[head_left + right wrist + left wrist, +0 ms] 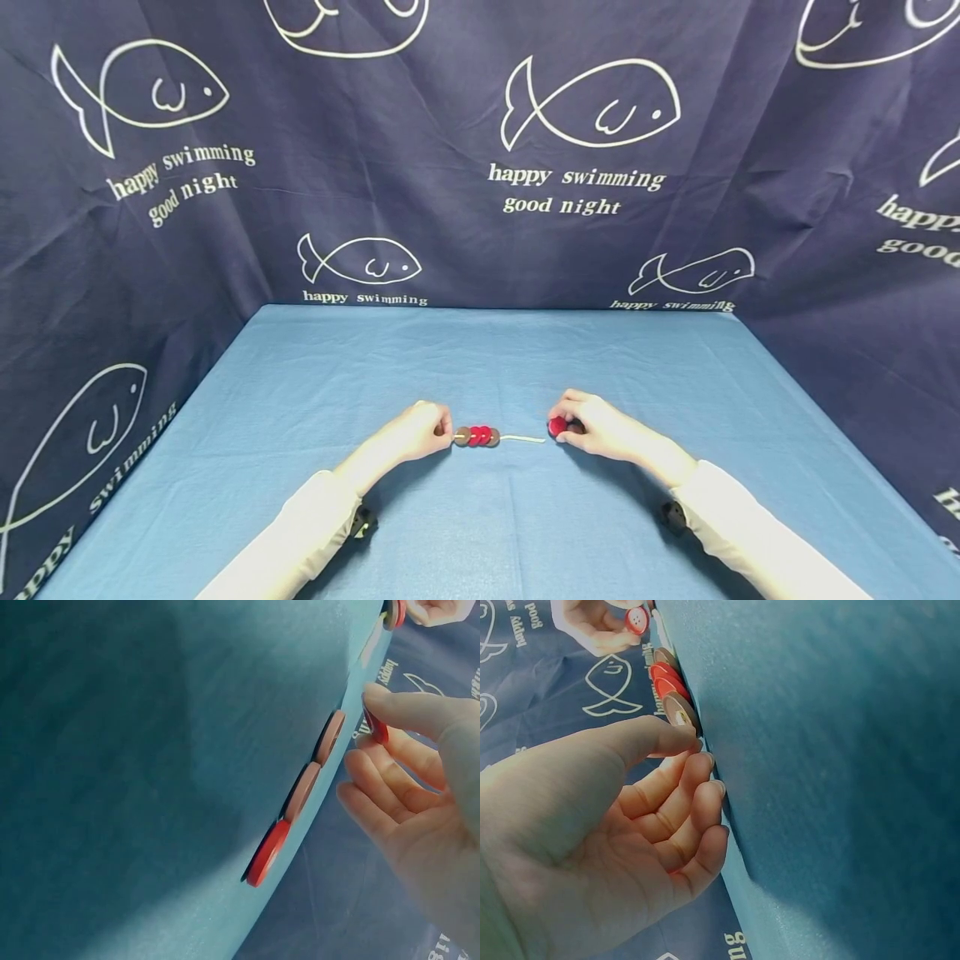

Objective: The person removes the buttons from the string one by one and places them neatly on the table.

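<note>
Brown and red round buttons lie threaded in a row on a pale cord, whose free end extends to the right. At the row's left end, the left hand pinches the cord beside a brown button; its fingertips partly hide the grip. The right hand holds a loose red button between thumb and fingers, just off the cord's free end. In the right wrist view that red button is tilted on edge, raised above the cloth.
Below the right hand, two brown buttons and a red button lie in a line on the blue cloth. A dark fabric with fish drawings hangs behind and beside the table.
</note>
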The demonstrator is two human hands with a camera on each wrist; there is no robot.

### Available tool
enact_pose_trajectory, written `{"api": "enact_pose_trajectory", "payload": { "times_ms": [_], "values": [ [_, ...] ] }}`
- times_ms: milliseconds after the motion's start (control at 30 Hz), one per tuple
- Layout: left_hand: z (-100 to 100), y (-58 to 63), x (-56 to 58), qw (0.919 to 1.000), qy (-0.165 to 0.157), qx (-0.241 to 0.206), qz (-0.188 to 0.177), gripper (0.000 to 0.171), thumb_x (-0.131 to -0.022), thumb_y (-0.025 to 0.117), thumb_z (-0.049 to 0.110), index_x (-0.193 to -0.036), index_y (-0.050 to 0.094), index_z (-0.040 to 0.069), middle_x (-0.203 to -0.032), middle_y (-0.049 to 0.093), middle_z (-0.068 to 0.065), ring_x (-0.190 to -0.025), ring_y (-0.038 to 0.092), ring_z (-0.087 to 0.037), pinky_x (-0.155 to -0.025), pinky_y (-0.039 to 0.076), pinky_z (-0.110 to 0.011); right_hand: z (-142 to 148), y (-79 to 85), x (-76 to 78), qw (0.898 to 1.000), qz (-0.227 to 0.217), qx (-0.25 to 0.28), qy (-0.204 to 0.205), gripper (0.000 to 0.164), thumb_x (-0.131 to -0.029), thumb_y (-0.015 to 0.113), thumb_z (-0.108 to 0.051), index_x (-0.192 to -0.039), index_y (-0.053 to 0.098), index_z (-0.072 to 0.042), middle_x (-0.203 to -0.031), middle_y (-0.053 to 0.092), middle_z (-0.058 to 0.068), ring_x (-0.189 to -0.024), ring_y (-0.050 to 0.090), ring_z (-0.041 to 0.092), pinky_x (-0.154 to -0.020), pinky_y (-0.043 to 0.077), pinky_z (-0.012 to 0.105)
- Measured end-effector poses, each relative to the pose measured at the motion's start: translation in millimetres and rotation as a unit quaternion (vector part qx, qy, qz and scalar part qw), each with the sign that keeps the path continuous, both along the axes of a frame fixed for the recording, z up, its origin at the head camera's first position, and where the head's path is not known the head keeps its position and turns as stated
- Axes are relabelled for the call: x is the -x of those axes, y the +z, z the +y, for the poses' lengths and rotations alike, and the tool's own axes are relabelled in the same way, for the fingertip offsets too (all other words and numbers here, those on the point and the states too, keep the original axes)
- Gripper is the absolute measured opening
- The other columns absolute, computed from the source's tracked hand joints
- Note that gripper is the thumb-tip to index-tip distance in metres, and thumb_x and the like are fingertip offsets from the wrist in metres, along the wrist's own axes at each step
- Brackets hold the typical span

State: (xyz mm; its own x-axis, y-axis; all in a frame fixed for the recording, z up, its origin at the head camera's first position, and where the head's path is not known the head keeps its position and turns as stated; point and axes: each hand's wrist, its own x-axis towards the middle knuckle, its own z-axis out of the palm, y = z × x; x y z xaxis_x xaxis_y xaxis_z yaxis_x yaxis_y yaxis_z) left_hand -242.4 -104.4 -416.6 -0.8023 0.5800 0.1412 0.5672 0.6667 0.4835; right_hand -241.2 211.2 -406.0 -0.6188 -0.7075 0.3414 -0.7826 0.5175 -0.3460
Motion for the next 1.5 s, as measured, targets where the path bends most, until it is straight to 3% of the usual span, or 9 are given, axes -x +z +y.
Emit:
{"api": "enact_pose_trajectory", "payload": {
  "times_ms": [300,533,833,1100,1500],
  "values": [
    [-0.3,-1.8,1.6,1.0000,0.003,0.004,0.007,0.014,-0.079,0.061,0.002,-0.068,0.057,0.009,-0.060,0.050,0.005,-0.055,0.041,-0.006,-0.052,0.037,-0.020,4.7,1.2,1.1,1.000,0.007,0.011,-0.009,0.023,-0.076,0.069,-0.001,-0.098,0.065,0.002,-0.085,0.057,0.005,-0.071,0.056,0.014,-0.060,0.046,0.021],
    [-0.1,-3.1,2.7,1.0000,0.003,0.006,0.007,0.014,-0.079,0.061,0.002,-0.068,0.057,0.009,-0.060,0.049,0.005,-0.055,0.041,-0.006,-0.052,0.036,-0.020,7.5,2.4,0.7,1.000,-0.024,0.013,-0.012,0.016,-0.077,0.073,-0.006,-0.090,0.065,-0.005,-0.082,0.056,0.002,-0.071,0.055,0.013,-0.062,0.049,0.022],
    [0.5,-1.9,0.8,0.9999,0.003,0.009,0.001,0.013,-0.080,0.061,0.002,-0.069,0.057,0.009,-0.061,0.050,0.004,-0.055,0.041,-0.007,-0.053,0.037,-0.020,11.6,2.6,-1.7,0.998,-0.057,0.011,-0.024,0.016,-0.077,0.074,-0.006,-0.091,0.066,-0.005,-0.081,0.058,0.001,-0.074,0.057,0.013,-0.067,0.053,0.025],
    [0.7,-2.4,1.1,0.9998,0.000,0.010,0.014,0.013,-0.079,0.061,0.002,-0.068,0.057,0.009,-0.060,0.051,0.004,-0.055,0.041,-0.006,-0.052,0.037,-0.020,16.0,1.8,-2.2,0.999,-0.020,0.019,-0.016,0.022,-0.076,0.071,-0.001,-0.097,0.066,0.001,-0.083,0.060,0.005,-0.075,0.059,0.017,-0.066,0.052,0.027],
    [1.1,-0.9,0.3,0.9999,-0.001,0.009,0.015,0.013,-0.079,0.061,0.002,-0.068,0.057,0.009,-0.061,0.051,0.004,-0.055,0.041,-0.005,-0.053,0.037,-0.019,24.8,-2.0,-1.5,0.999,0.023,0.038,-0.016,0.021,-0.073,0.071,0.000,-0.092,0.067,-0.006,-0.085,0.056,0.001,-0.069,0.054,0.015,-0.060,0.045,0.022]
  ]
}}
